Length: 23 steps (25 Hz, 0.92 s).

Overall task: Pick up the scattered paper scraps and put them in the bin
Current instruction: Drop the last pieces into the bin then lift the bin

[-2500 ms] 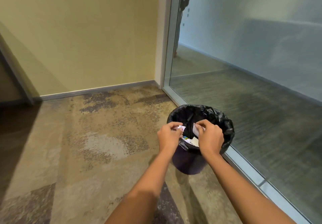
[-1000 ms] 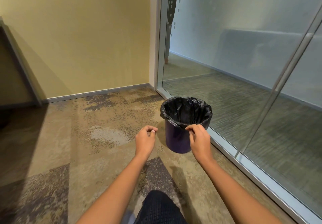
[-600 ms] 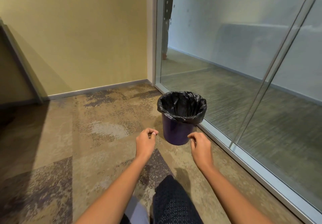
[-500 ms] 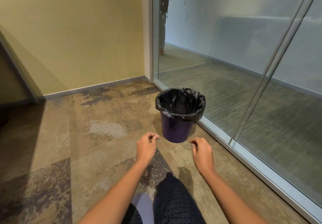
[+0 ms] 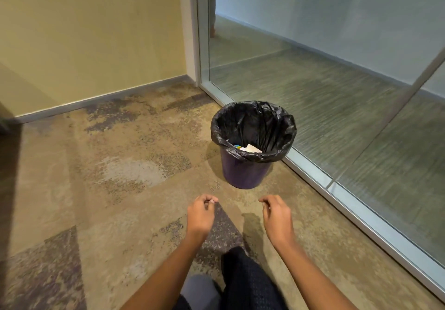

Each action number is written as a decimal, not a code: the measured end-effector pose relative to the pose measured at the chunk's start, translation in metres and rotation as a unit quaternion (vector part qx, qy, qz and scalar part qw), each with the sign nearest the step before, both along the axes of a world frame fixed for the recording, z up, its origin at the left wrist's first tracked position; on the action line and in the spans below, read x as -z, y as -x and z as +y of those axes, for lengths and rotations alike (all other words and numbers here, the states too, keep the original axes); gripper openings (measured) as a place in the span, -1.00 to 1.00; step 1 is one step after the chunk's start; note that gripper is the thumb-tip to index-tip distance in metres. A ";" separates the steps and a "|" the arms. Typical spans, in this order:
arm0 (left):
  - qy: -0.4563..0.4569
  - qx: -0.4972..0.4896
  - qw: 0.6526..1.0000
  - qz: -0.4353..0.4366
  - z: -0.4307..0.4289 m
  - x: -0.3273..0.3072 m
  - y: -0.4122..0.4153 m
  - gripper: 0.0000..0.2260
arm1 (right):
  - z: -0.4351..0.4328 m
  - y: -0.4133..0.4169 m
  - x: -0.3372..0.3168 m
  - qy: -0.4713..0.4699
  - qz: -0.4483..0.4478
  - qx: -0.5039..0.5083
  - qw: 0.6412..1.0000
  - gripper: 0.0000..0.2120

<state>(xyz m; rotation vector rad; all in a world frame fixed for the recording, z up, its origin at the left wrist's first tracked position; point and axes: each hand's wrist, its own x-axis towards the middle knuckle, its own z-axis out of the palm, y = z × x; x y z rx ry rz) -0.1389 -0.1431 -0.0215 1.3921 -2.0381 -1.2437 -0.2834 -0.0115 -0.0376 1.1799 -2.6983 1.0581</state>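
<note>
Mottled tan and purple carpet point(image 5: 96, 189) is bounded at the left and rear by a yellow wall point(image 5: 96, 32) with a grey baseboard point(image 5: 96, 99). Nearer the middle, the left hand point(image 5: 201, 215) and right hand point(image 5: 277, 215) are held apart above the floor, fingers loosely curled, nothing gripped. Beyond them a purple bin point(image 5: 243, 172) with a black liner point(image 5: 255, 121) is set just beside the glass partition point(image 5: 337, 93) at the right; paper scraps point(image 5: 250, 148) are seen inside it.

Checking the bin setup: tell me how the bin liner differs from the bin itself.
The liner is black and crinkled; the bin is dark purple and smooth. The liner drapes outward over the bin's top; the bin stands on the carpet. Both enclose the paper scraps.
</note>
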 end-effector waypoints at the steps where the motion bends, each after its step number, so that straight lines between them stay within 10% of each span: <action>1: 0.003 0.001 1.000 -0.009 -0.007 0.004 0.000 -0.84 | -0.006 -0.001 0.000 0.000 0.004 -0.002 1.000 -0.82; 23: 0.121 -0.014 0.982 0.145 -0.023 -0.083 0.039 -0.81 | -0.082 0.005 -0.152 0.010 0.117 -0.051 0.992 -0.83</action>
